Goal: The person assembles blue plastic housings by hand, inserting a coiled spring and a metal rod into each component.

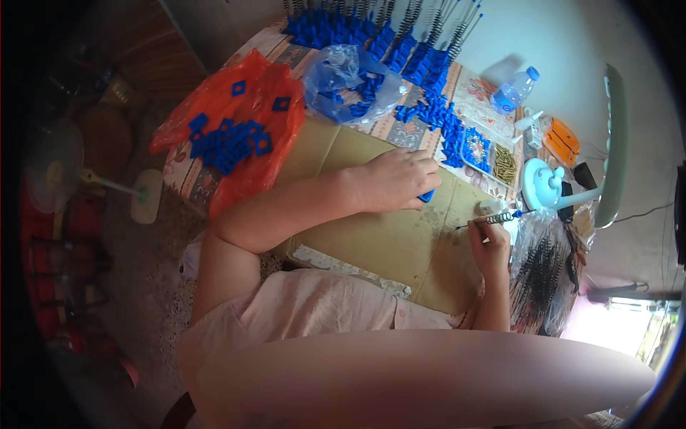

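My left hand (401, 179) is closed over the middle of the cardboard sheet (357, 243). A small blue plastic piece (426, 196) shows under its fingers; the rest of that piece is hidden. To the right, my right hand (491, 243) pinches a coil spring on a thin rod (499, 218). The rod lies nearly level, with a blue tip at its left end and a larger blue part at its right end. A small white bottle (491, 206) stands just behind the spring.
A red plastic bag (282, 132) holds blue square plates (229, 143). Behind are a clear bag (314, 82) of blue parts and rows of blue bases with springs (386, 46). Right of these are a blue-part pile (450, 129), brass-coloured pieces (505, 166), a bottle (514, 93) and a lamp (542, 184).
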Action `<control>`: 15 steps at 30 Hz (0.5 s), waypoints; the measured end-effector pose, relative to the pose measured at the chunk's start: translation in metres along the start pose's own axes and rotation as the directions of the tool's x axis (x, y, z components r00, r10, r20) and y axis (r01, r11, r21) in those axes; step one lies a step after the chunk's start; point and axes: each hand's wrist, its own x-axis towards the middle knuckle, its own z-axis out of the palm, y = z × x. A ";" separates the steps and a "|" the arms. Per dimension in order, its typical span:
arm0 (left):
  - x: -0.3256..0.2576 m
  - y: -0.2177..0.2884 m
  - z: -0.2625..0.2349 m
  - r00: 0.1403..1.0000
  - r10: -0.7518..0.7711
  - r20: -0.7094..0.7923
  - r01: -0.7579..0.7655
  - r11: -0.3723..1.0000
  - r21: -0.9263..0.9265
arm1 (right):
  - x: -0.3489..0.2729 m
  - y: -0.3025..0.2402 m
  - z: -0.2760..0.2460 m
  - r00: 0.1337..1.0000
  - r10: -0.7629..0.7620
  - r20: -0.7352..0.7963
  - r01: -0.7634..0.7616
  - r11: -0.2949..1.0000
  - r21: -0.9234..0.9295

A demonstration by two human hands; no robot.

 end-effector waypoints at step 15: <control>-0.281 -0.118 -0.067 0.080 -0.657 -0.750 0.780 0.509 -0.363 | 0.000 0.003 0.001 1.000 -0.024 0.014 0.024 1.000 -0.010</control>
